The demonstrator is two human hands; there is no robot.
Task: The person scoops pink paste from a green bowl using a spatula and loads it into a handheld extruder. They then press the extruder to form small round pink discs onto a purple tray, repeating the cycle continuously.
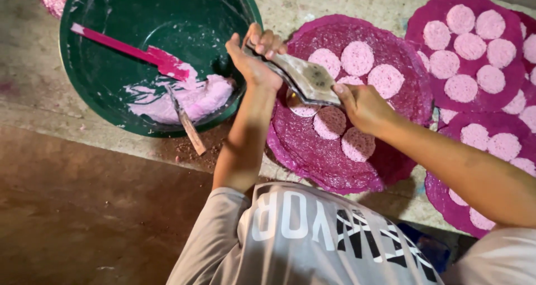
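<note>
Grey shirt (312,240) nearest; beyond, a flat metal scraper (307,78) is gripped endwise by left hand (254,58) and right hand (360,103), best kept level over the magenta mat (335,156).

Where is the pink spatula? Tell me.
In the head view, upper left: the pink spatula lies inside the green basin, blade end in the pink paste, left of both hands.

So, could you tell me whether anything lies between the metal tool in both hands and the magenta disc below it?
Nothing visible does. The left hand and right hand hold the flat metal tool directly over the magenta disc; only pale pink rounds lie on it.
</note>
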